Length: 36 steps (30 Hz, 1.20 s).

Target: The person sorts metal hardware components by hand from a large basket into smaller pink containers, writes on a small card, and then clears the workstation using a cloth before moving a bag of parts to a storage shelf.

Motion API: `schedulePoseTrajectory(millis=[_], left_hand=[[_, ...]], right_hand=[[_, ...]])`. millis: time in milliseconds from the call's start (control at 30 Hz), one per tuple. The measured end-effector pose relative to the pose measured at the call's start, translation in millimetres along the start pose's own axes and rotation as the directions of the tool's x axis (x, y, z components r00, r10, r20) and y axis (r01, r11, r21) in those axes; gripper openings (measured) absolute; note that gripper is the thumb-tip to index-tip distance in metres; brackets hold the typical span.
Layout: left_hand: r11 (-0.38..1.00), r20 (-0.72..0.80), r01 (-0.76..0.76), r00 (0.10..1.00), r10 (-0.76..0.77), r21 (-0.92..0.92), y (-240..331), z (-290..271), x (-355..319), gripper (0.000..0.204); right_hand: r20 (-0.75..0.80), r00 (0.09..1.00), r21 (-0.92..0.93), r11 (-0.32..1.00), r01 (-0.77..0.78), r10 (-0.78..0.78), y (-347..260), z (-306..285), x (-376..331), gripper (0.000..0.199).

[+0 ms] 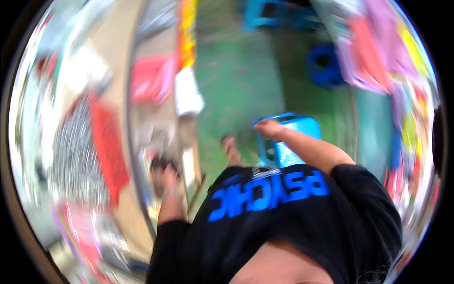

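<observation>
My right hand (268,128) is closed on the rim of a light blue plastic basket (307,125), which hangs beside my right side in front of my black shirt. Bright, speckled light shows inside the basket, but its contents are too blurred to make out. On the left, my left hand (170,181) is over the edge of a long table or counter, with a small dark object (160,164) at its fingertips. Motion smears those fingers, so I cannot see whether they grip it.
Along the left counter (124,227) lie a red basket (111,151) with grey, shiny small items and a pink tray (150,78). A dark blue stool (326,65) and a lighter blue stool (261,16) stand on the green floor (236,71). Pink and purple goods (373,52) line the right.
</observation>
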State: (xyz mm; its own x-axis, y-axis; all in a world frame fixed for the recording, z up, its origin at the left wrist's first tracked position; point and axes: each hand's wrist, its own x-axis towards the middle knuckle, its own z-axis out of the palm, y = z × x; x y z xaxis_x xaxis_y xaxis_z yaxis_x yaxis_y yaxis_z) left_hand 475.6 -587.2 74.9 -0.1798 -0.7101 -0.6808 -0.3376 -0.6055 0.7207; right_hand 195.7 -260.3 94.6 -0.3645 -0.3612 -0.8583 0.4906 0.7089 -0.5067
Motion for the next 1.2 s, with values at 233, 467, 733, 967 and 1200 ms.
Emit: schedulePoseTrajectory(millis=[233, 467, 733, 967, 1200], left_hand=[[0.785, 0.19, -0.17, 0.979, 0.068, 0.595, 10, 29, -10, 0.046], [0.677, 0.391, -0.288, 0.92, 0.0, 0.677, 16, 125, -33, 0.047], [0.57, 0.645, -0.498, 0.76, -0.075, 0.653, 4, 238, -109, 0.047], [0.557, 0.864, -0.67, 0.46, -0.207, 0.49, -20, 363, -210, 0.048], [0.45, 0.867, -0.745, 0.374, -0.33, 0.493, 0, 423, -188, 0.048]], right_hand=[[-0.338, 0.936, 0.213, 0.977, -0.023, 0.096, 86, -81, -94, 0.033], [-0.569, 0.782, 0.614, 0.764, 0.199, 0.254, 221, -115, -195, 0.029], [-0.61, 0.749, 0.789, 0.294, 0.54, 0.26, 249, -171, -222, 0.028], [-0.726, 0.63, 0.68, 0.148, 0.718, 0.276, 259, -257, -261, 0.018], [-0.732, 0.527, 0.612, 0.079, 0.787, 0.432, 275, -288, -296, 0.031]])
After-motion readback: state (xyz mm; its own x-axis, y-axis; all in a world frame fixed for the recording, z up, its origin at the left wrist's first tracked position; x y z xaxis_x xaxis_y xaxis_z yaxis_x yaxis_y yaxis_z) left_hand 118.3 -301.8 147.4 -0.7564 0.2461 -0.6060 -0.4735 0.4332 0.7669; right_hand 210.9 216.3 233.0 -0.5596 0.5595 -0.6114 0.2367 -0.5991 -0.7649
